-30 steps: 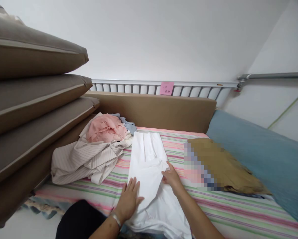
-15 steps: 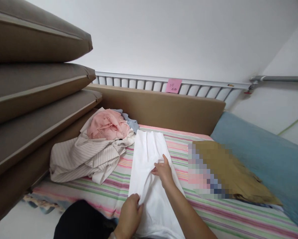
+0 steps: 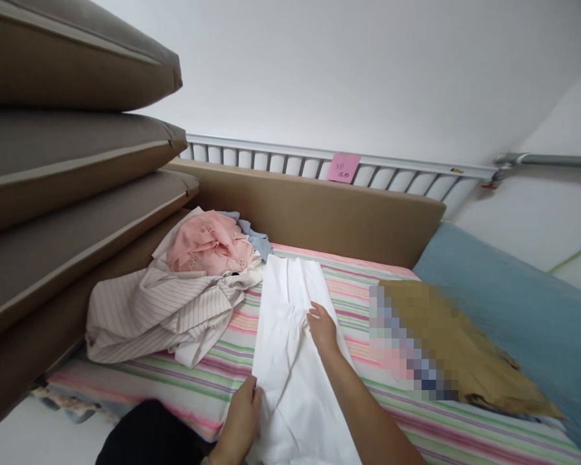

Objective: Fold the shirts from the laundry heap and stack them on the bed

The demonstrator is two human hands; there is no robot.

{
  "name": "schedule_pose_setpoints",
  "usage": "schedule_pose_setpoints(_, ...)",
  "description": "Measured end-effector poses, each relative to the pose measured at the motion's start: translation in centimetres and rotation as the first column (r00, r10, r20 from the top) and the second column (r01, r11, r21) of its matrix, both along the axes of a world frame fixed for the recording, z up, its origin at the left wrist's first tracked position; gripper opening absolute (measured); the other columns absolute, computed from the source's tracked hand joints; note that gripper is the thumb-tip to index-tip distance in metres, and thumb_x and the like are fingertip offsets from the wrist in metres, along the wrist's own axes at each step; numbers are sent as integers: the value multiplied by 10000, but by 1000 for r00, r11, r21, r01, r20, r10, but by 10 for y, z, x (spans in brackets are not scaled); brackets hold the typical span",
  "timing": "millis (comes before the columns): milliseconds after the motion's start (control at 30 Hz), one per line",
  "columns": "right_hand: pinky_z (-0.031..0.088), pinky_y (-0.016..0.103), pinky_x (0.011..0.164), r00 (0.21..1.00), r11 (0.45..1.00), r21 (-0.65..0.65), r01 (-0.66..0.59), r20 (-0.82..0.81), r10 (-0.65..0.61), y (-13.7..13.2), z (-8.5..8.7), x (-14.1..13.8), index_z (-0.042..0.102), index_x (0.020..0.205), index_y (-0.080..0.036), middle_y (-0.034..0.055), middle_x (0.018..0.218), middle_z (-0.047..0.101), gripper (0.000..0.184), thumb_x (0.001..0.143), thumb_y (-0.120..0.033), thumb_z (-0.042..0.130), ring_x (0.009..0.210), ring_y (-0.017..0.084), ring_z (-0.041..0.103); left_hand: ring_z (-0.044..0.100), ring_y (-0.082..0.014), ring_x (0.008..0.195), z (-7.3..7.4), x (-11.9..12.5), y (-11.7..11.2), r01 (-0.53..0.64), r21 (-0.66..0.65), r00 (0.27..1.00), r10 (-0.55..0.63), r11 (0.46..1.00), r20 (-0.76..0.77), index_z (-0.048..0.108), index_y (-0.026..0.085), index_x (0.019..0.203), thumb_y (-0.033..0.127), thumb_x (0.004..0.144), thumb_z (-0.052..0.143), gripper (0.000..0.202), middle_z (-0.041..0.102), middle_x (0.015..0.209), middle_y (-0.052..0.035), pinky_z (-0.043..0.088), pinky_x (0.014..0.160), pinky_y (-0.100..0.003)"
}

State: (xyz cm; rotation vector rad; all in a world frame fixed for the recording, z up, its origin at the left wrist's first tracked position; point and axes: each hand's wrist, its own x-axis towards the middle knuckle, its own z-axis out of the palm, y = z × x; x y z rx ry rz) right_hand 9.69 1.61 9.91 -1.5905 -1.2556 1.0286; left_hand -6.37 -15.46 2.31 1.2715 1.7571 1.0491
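A long white garment [image 3: 290,349] lies lengthwise on the striped sheet [image 3: 416,413] of a bed. My right hand [image 3: 323,328] rests on the garment's middle, fingers closed on a fold of the cloth. Lower down, my left hand [image 3: 242,416] grips the garment's left edge near the bed's front. The garment's near end runs out of view below.
A heap of clothes sits at the left: a pale striped shirt [image 3: 159,313], a pink garment [image 3: 207,245] and a bit of blue cloth. Brown cushions [image 3: 72,174] are stacked at the far left. A mustard cloth [image 3: 459,349] and a blue pillow [image 3: 513,310] lie right. A brown headboard [image 3: 319,213] stands behind.
My right hand slid up the white garment toward its far end. My left hand went from flat on the cloth to gripping its left edge nearer the bed's front.
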Motion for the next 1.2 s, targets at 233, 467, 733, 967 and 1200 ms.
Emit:
schedule_pose_setpoints(233, 500, 214, 585, 994, 981, -188, -53, -101, 34, 2, 1, 1, 417, 1275, -193, 74, 1059, 631, 648, 649, -105, 555, 736, 124, 630, 561, -185, 695, -1, 1, 2, 13, -20, 999, -14, 1000, -39, 471, 208, 671, 219, 784, 394, 138, 613, 712, -45, 388, 667, -279)
schedule_pose_setpoints(467, 455, 206, 481, 979, 935, -307, -177, 38, 198, 21, 1, -17, 568, 946, -135, -21, 732, 581, 237, 869, -358, 548, 539, 69, 520, 616, -217, 856, 2, 1, 0, 11, -36, 1000, -11, 999, -6, 594, 141, 886, 223, 793, 388, 240, 678, 909, -124, 432, 787, -292)
schedule_pose_setpoints(733, 467, 239, 551, 884, 925, -287, -249, 324, 338, 37, -5, -37, 577, 834, -139, -22, 727, 576, 238, 872, -372, 544, 580, 81, 523, 516, -205, 1190, 11, 1, -3, 25, -86, 993, -15, 996, 119, 477, 10, 1270, 170, 775, 398, 526, 559, 1279, -178, 346, 1029, -276)
schedule_pose_setpoints(967, 347, 229, 568, 770, 959, -59, -277, 584, 258, 33, -5, -41, 543, 820, -207, -47, 649, 522, 88, 825, -294, 533, 620, 115, 508, 520, -225, 1191, 18, 3, -6, 39, -125, 997, -30, 991, 70, 380, -24, 1341, 124, 794, 359, 567, 549, 1280, -207, 367, 1015, -285)
schedule_pose_setpoints(1200, 386, 285, 671, 620, 953, 5, -304, 760, 193, 22, -18, -45, 540, 1007, -212, 63, 904, 628, 187, 876, -314, 456, 816, 198, 591, 438, -185, 1270, 2, 8, -12, 48, 28, 999, -47, 998, -22, 258, 64, 1420, 65, 758, 334, 666, 443, 1396, -151, 318, 1068, -291)
